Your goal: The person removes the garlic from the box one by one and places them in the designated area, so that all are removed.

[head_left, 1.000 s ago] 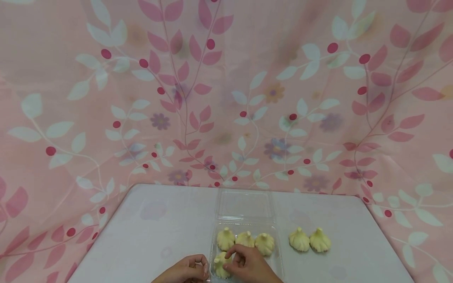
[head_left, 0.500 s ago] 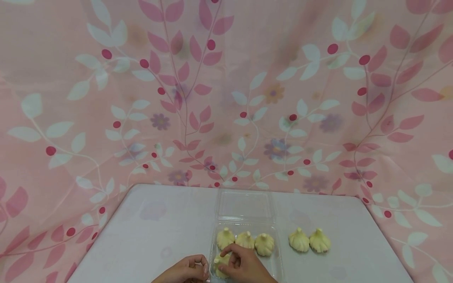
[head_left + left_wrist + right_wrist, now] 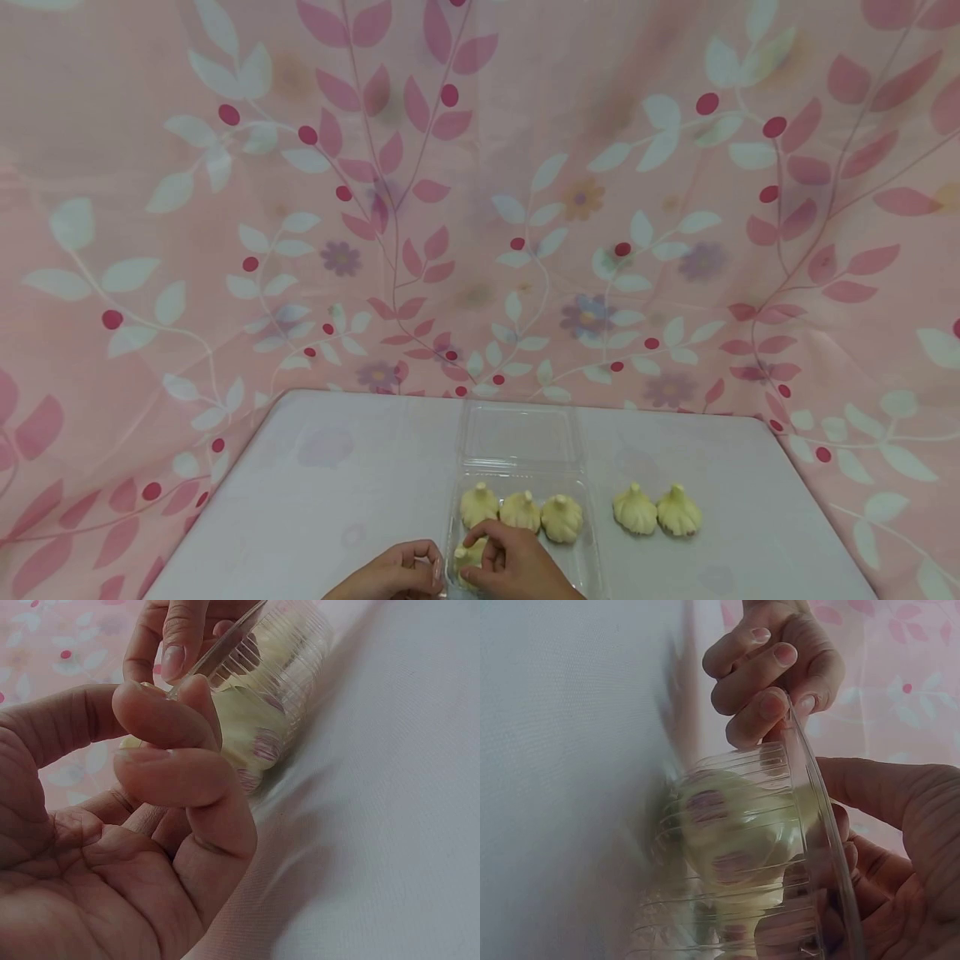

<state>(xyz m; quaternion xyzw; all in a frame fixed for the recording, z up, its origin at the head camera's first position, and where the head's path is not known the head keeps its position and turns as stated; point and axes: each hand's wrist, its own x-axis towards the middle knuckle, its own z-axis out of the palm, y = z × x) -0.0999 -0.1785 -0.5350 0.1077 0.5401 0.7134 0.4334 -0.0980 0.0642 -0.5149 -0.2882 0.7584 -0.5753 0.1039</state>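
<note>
A clear plastic clamshell container (image 3: 592, 537) stands on the table with its lid folded back. My left hand (image 3: 396, 571) pinches the container's front left rim between thumb and fingers, as the left wrist view also shows. My right hand (image 3: 521, 562) reaches into the container, its thumb and fingers curled about a pale garlic bulb (image 3: 467, 557) in the front left corner. Behind it, a row of garlic bulbs (image 3: 562, 518) fills the back of the tray, stems up. Through the ribbed wall (image 3: 772, 761) in the right wrist view, purple-striped bulb bottoms (image 3: 707, 806) show.
To the right of the container, two more garlic bulbs (image 3: 634, 508) sit side by side on the white-covered table (image 3: 337, 467). The transparent lid (image 3: 519, 433) lies toward the back edge. A pink floral curtain (image 3: 480, 208) hangs behind and at both sides.
My right hand has shifted slightly left and closed in around the front left garlic bulb, covering more of it. The left hand stays at the container's rim.
</note>
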